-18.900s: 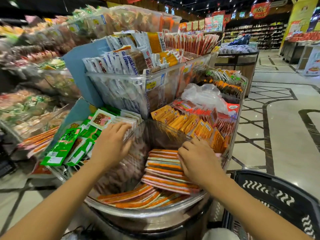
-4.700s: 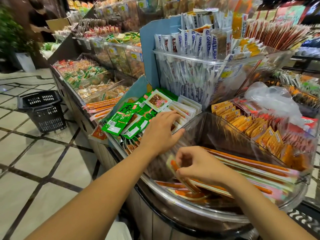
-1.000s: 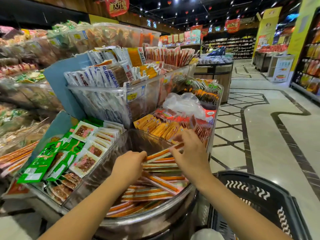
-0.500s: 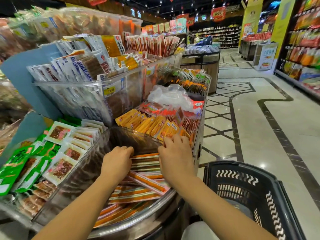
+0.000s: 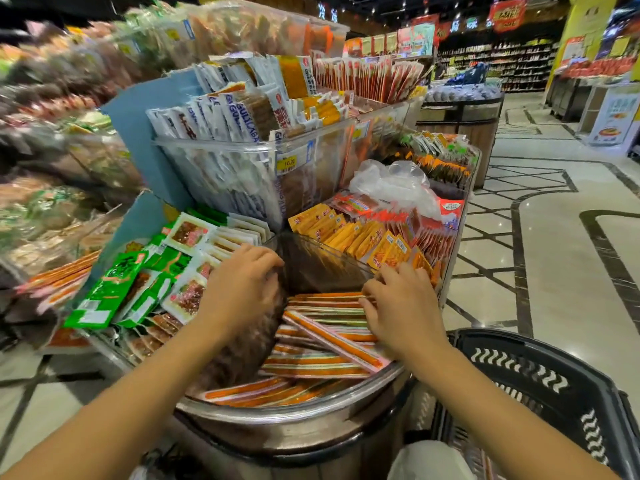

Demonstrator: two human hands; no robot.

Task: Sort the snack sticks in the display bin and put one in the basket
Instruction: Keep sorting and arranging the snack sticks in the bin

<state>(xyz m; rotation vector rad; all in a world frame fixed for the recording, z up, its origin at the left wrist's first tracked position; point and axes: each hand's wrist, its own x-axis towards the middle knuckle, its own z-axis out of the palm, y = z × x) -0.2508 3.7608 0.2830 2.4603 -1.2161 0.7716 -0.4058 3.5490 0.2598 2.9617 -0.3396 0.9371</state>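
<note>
Long orange-striped snack sticks [image 5: 311,367] lie stacked in the round metal display bin [image 5: 311,415]. One stick [image 5: 341,344] lies slantwise across the stack. My right hand [image 5: 405,310] lies on the right ends of the upper sticks with its fingers spread and pressing on them. My left hand [image 5: 242,289] sits at the bin's left side, its fingers curled over the top edge of the clear divider [image 5: 311,268]. The black plastic basket [image 5: 554,386] stands on the floor at the lower right, and what I see of its inside holds no stick.
Green and white snack packs [image 5: 138,289] fill the compartment to the left. Yellow and red packets [image 5: 374,237] sit behind the bin. A raised clear tub of white packs [image 5: 242,161] stands above them. Tiled aisle floor [image 5: 554,254] stretches to the right.
My left hand has risen from among the sticks to the divider's top edge. My right hand has stayed at the right ends of the stack. The view has swung slightly left.
</note>
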